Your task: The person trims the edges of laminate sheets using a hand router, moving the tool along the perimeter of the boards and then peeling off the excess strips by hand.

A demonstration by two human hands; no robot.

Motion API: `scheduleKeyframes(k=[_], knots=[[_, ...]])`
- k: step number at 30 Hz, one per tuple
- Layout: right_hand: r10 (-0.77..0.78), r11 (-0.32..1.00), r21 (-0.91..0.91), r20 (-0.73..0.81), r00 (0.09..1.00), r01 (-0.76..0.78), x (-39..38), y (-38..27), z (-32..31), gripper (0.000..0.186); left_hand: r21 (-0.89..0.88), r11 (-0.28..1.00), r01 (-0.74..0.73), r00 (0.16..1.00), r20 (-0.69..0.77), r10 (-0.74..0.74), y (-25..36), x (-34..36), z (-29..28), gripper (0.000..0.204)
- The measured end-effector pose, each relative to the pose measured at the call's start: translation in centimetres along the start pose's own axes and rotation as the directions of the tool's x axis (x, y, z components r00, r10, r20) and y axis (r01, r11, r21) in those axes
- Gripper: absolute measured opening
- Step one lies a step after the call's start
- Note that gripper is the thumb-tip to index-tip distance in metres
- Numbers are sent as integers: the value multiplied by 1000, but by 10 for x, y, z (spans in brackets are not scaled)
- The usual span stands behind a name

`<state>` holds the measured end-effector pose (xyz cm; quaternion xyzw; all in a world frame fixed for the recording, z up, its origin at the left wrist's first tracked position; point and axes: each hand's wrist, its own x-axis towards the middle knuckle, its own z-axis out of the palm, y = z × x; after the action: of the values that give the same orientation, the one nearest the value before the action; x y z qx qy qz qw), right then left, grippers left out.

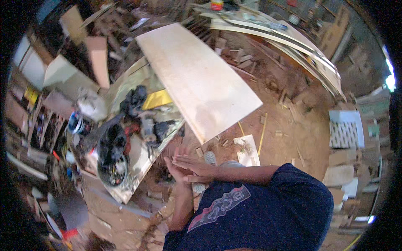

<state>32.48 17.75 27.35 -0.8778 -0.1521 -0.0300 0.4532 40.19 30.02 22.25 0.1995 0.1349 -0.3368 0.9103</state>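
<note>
My left hand point(174, 170) and my right hand point(199, 168) meet palm to palm in front of my body. The right lies over the left, with the fingers of both stretched out and a little blurred. Nothing shows between them, though the palms themselves are hidden. Just beyond the fingertips is the near corner of a large pale plywood sheet point(197, 75), which reaches away from me and overlaps a cluttered worktable point(142, 171). Neither hand touches the sheet.
Left on the worktable are a black bucket point(100, 167) of small items, a black plastic bag point(136, 98) and a yellow piece point(158, 99). Stacked long boards point(272, 31) stand at the far right. Wood scraps and a pale offcut point(247, 150) litter the dirt floor point(297, 138).
</note>
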Motion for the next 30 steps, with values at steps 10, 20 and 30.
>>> scheduleKeyframes(k=[10,20,30], knots=[[765,482,875,-396,507,-44,-131,134,-146,82,706,481,-520,762,638,-112,-196,-25,204,102],[383,419,867,-439,813,270,-392,146,-389,71,536,-511,-672,700,686,-201,-413,168,90,64],[786,606,792,-610,96,73,-605,205,-504,32,727,-522,-445,865,198,-462,-584,177,175,32]])
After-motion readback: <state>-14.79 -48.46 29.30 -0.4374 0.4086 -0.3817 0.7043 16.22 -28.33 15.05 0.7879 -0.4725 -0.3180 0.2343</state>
